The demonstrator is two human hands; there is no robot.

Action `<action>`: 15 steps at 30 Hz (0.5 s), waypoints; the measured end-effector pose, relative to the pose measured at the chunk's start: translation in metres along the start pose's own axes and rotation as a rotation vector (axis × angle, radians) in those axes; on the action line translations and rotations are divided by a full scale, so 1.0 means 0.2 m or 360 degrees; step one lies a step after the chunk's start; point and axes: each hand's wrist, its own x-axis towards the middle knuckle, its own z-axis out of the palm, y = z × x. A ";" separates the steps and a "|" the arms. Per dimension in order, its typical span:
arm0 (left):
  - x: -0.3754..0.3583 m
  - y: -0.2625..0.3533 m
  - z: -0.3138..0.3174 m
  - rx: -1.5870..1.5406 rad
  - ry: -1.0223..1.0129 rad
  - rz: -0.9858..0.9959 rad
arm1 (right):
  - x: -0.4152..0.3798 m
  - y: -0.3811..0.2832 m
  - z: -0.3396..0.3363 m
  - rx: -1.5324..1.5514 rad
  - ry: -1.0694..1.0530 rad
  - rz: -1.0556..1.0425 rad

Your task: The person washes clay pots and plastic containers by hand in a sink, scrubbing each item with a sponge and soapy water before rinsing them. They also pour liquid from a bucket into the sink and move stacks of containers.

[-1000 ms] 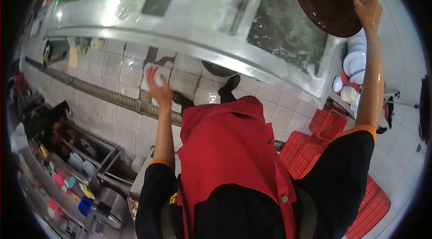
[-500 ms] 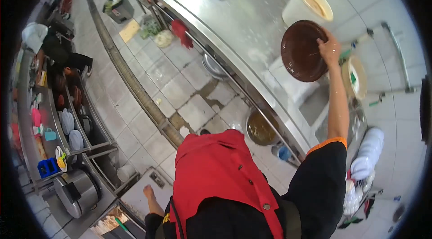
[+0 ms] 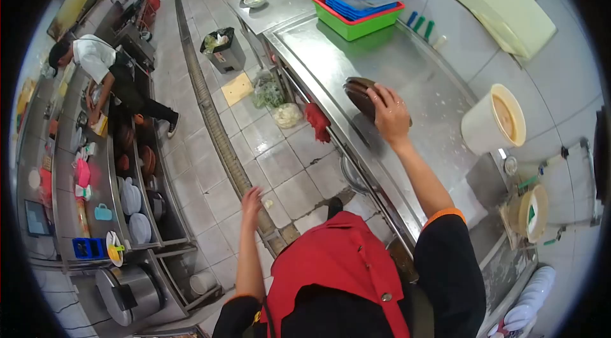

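My right hand (image 3: 389, 112) grips a dark brown plate (image 3: 360, 97) by its near side, over the steel counter (image 3: 331, 74) close to its front edge. The plate is tilted and seen nearly edge-on, with more than one brown rim line showing. My fingers lie over its upper edge, and the palm hides part of it. Well away from the counter, my left hand (image 3: 252, 203) hangs over the tiled floor with its fingers stretched out and nothing in them.
Blue, red and green plastic tubs (image 3: 358, 13) are stacked at the counter's far part. A white bucket (image 3: 493, 118) stands by the wall. Left, a person (image 3: 105, 74) bends over shelving. A bin (image 3: 223, 51), bagged vegetables (image 3: 267, 91) and a drain channel (image 3: 207, 102) are on the floor.
My right hand has carried the brown plate from beside the white bucket to the counter's front edge, turning it edge-on. My left hand has lifted and reached forward. The view has tipped up.
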 end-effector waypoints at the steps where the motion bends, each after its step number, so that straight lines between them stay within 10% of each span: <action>1: 0.12 0.15 0.23 0.0039 -0.0130 -0.0070 | 0.02 -0.06 0.04 0.0055 -0.0022 -0.0016; 7: 0.65 0.73 1.24 -0.1074 -0.0845 -0.0489 | 0.11 -0.22 0.34 0.0234 -0.0177 -0.0177; 15: 1.45 0.87 1.28 -0.0962 -0.0995 -0.0288 | 0.18 -0.33 1.02 0.0219 -0.0355 -0.0015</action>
